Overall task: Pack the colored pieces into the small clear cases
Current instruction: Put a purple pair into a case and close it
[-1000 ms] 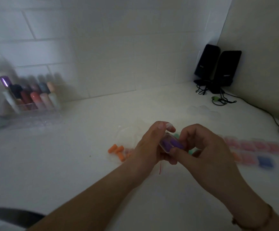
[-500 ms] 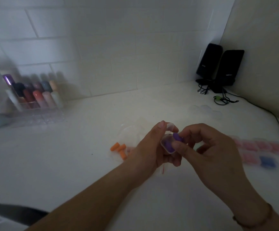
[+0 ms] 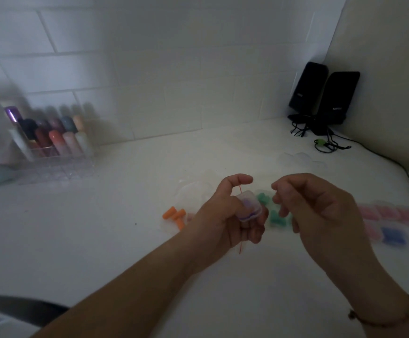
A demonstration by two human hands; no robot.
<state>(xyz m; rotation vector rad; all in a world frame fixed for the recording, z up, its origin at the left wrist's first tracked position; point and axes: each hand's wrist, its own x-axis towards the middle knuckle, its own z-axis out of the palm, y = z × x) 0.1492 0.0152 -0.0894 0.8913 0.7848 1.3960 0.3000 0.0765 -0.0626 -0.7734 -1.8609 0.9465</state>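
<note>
Center frame: left hand (image 3: 225, 215) gripped the clear case (image 3: 248, 208) w/ purple pieces inside; right hand (image 3: 320, 211) hovered beside it, fingers loosely curled, empty. I judged this case nearly done. Next: snap lid, grab teal pieces (image 3: 275, 217) on counter (image 3: 101, 240).

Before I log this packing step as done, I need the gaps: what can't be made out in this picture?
- Clear case in the left hand, head view: curled fingers hide its underside; blur hides whether the lid is shut and how many purple pieces are inside.
- Right hand: blurred; whether its fingertips hold anything is unclear.
- Filled cases at right: smeared, uncountable.
- Green pieces: partly behind both hands.
</note>
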